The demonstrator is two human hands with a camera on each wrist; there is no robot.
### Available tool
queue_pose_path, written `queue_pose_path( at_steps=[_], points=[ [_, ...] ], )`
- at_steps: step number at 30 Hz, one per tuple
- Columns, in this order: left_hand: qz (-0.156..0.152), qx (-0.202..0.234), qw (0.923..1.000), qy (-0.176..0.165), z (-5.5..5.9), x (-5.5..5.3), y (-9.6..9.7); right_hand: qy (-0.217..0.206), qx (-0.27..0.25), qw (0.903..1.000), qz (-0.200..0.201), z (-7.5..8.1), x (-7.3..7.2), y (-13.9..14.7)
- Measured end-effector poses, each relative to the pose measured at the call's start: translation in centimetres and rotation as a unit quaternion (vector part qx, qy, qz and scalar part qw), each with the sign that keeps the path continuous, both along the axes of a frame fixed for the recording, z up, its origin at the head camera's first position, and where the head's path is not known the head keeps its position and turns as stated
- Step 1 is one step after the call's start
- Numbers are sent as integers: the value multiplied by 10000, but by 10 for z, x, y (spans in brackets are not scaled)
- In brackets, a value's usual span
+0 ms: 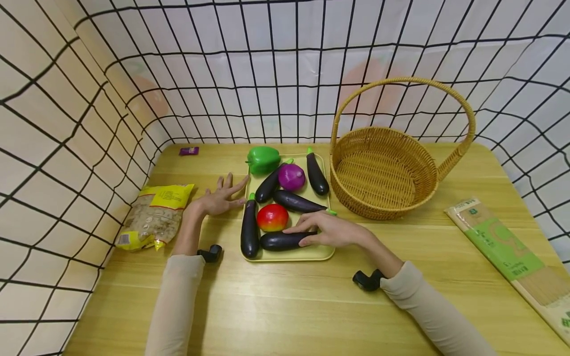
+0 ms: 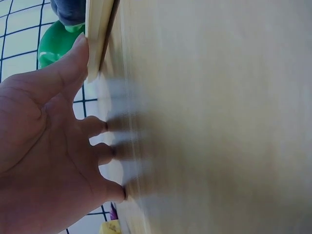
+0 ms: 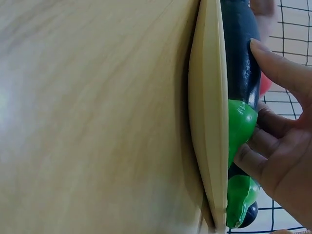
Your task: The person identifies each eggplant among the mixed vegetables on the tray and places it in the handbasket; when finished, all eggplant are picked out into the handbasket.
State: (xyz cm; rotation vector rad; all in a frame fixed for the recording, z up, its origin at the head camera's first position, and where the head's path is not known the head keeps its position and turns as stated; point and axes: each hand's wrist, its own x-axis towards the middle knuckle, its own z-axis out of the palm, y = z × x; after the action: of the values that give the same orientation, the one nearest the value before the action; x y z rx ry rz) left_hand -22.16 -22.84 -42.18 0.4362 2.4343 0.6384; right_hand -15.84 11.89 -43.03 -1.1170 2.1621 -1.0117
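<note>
A yellow tray [image 1: 320,253] bears several dark eggplants, a red-yellow mango [image 1: 272,217], a purple onion [image 1: 291,177] and a green bell pepper [image 1: 263,160] at its far left corner. My right hand [image 1: 331,228] grips the nearest eggplant [image 1: 281,241], which lies along the tray's near edge. The right wrist view shows the thumb on one side of this eggplant [image 3: 240,58] and curled fingers by its green cap [image 3: 241,122]. Beside the tray's left rim, my left hand [image 1: 219,196] has its fingers spread, holding nothing; its thumb touches the tray edge [image 2: 97,39] in the left wrist view.
Right of the tray stands a wicker basket [image 1: 383,210] with a tall handle. A packet of sticks [image 1: 512,247] lies at the right. On the left are a yellow-and-clear bag [image 1: 156,215] and a small purple packet [image 1: 189,151]. Black-grid mesh [image 1: 285,89] surrounds the wooden table.
</note>
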Motion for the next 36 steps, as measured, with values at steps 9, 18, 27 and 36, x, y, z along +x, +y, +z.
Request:
queue_pose_path(
  at_steps=[9,18,27,36],
  points=[
    [-2,-30,10000,-53,2,-1,-1,-136,-22,9999,-90,16,-1,7],
    [13,-45,10000,-69,2,1,0,219,-63,9994,-252,56,-11,27],
    [10,-46,9999,-91,3,0,0,757,32,9941,-770,100,-39,68],
    [52,-24,9999,-96,2,0,-1,633,653,9759,-1985,126,-78,122]
  ],
)
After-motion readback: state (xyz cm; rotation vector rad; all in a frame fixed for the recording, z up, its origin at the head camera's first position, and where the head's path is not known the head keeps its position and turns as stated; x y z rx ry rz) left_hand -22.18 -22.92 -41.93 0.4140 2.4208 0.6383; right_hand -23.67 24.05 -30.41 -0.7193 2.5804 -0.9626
